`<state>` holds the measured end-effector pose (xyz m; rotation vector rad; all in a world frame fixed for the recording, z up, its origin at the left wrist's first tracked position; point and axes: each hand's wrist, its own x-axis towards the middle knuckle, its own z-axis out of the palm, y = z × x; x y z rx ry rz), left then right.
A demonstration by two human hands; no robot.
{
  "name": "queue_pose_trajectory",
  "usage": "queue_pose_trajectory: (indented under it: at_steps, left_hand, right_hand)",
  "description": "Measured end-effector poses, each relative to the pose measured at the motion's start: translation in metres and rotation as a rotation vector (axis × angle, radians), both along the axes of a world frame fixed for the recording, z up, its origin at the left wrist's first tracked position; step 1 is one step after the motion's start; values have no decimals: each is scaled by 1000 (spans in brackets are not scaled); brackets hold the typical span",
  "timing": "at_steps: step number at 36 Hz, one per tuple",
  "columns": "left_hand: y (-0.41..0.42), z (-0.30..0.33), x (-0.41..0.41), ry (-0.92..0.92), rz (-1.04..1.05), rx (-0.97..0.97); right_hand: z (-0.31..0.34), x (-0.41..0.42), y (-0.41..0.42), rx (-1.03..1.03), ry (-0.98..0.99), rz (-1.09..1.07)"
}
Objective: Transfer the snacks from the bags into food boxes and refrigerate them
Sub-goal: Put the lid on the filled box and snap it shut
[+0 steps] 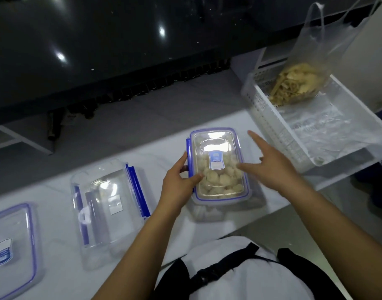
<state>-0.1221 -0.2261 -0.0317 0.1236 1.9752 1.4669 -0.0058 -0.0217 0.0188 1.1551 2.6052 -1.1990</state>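
A clear food box point(218, 169) with a blue-trimmed lid and a blue label sits mid-table, filled with pale round snacks. My left hand point(179, 180) holds its left side, thumb on the lid, fingers around the blue side clip. Over the box's right edge, my right hand point(270, 163) is spread, fingers straight, thumb touching the lid. An empty clear food box point(108, 204) with blue clips stands to the left. A separate lid point(10, 247) lies at the far left. A clear plastic bag point(302, 81) of tan snack pieces stands in a white basket point(270, 122) at the right.
The white table point(168, 148) runs diagonally, with its far edge above the boxes and its near edge by my body. Crumpled clear plastic point(324, 128) lies in the basket. A dark glossy surface point(99, 50) fills the background beyond the grey floor.
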Motion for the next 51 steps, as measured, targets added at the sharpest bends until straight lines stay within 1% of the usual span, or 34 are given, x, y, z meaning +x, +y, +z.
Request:
queue_pose_trajectory:
  at_steps: [2,4,5,7,9,12,15,18,20,25,29,34,35,38,41,42,45,46,47,49,50,51]
  left_hand:
    - [1,1,1,-1,2,-10]
    - [1,2,0,3,2,-21]
    - [1,2,0,2,2,-25]
    - [1,2,0,-6,2,-31]
    - [1,2,0,-13,4,-33]
    - [1,4,0,-24,11,-28]
    - [2,3,0,-35,22,-46]
    - [2,1,0,-36,30,-60]
    - [3,0,0,-30,30,-69]
    - [5,2,-2,0,7,-119]
    - [8,5,-4,9,-7,-136]
    - [16,9,-6,-30,10,-88]
    - [19,10,-5,-44,17,-66]
    - [35,11,-1,-121,50,20]
    - [55,12,-2,-131,52,59]
    - [60,12,-1,-111,35,54]
    - [71,14,7,4,-58,29]
    - [73,13,11,105,-122,-7]
    - [73,10,12,251,-219,-94]
    - [70,0,10,613,-441,-372]
    - [68,-4,6,770,-522,-457]
    - [67,-6,2,849,-581,-509]
  right_hand:
    - [-2,0,11,-244,49,-156]
    - [-8,-3,17,-511,33,-262]
    - [-12,-5,20,-607,13,-293]
    - [-18,-8,22,-701,-37,-308]
    - [-21,-12,21,-731,-70,-306]
    - [-24,-15,19,-765,-64,-326]
    - [-24,-15,21,-698,-22,-321]
    - [-22,-18,18,-572,21,-272]
    - [-22,-19,15,-500,28,-249]
    - [-26,-21,15,-404,15,-180]
    - [-27,-24,17,-392,20,-178]
    - [-25,-27,25,-377,52,-176]
    - [-24,-28,27,-331,60,-166]
    - [-16,-28,31,-81,80,-79]
    - [-11,-24,29,22,129,95]
    - [-12,-23,27,57,94,181]
    - [-23,-15,25,286,-125,460]
    - [-28,-11,26,334,-156,512]
    - [-33,-7,28,359,-163,538]
    - [-39,-1,33,377,-145,568]
    - [-41,1,35,386,-143,586]
    - [-42,2,38,399,-145,604]
